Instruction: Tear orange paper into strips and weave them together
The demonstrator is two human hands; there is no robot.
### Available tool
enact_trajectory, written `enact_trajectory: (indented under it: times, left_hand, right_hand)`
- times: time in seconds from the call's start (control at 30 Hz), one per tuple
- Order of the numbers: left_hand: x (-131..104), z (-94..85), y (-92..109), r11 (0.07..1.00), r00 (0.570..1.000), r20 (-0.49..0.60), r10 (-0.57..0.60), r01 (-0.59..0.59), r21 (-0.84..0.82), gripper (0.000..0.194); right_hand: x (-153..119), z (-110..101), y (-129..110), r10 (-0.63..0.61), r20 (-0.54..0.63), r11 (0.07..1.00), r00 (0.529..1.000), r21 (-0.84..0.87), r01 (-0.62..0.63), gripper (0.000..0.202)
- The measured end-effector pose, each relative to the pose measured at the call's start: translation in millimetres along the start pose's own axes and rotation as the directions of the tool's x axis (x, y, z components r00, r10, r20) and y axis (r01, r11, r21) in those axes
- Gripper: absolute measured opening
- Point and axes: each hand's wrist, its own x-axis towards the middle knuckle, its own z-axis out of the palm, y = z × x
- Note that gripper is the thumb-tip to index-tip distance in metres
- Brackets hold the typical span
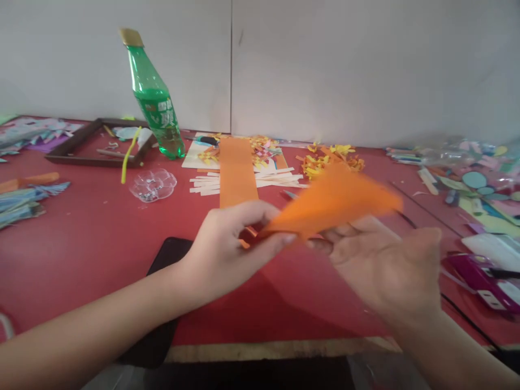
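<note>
Between thumb and fingers, my left hand (231, 249) pinches the lower left end of a folded orange paper (333, 197), which is blurred. My right hand (377, 260) lies palm up under the paper's lower edge, its thumb spread apart, fingertips partly hidden behind the paper. Beyond my left hand, an orange paper strip (238, 170) lies on the red table (97, 238). Pale narrow paper strips (205, 183) stick out on both sides of it. Yellow and orange paper scraps (312, 165) are heaped behind the held paper.
A green bottle (156, 105) stands by a dark frame (60, 151) and a clear flower-shaped dish (153, 185). A black phone-like object (152, 336) lies under my left forearm. At right are coloured paper pieces (475, 181) and a magenta device (479, 276).
</note>
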Motion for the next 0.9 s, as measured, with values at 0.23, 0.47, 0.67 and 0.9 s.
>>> enact_trajectory:
  times: [0.23, 0.47, 0.67, 0.9]
  left_hand:
    - [26.9, 3.7, 10.3, 0.628, 0.873, 0.15, -0.465, 0.444, -0.639, 0.028]
    - [14.7, 28.8, -38.4, 0.611, 0.755, 0.179, -0.63, 0.625, -0.486, 0.027]
    - [16.0, 24.7, -68.0, 0.637, 0.732, 0.032, -0.68, 0.612, -0.468, 0.02]
    - [16.9, 25.4, -71.3, 0.696, 0.759, 0.087, -0.646, 0.632, -0.341, 0.02]
  right_hand:
    - [42.0, 11.5, 7.4, 0.219, 0.087, 0.887, 0.972, 0.397, -0.235, 0.083]
    - [60.2, 40.2, 54.5, 0.52, 0.12, 0.605, 0.846, 0.648, -0.464, 0.029]
    - [54.5, 46.5, 79.1, 0.559, 0.158, 0.608, 0.814, 0.589, -0.532, 0.036]
    - [52.1, 48.8, 83.2, 0.553, 0.115, 0.582, 0.825, 0.655, -0.481, 0.027]
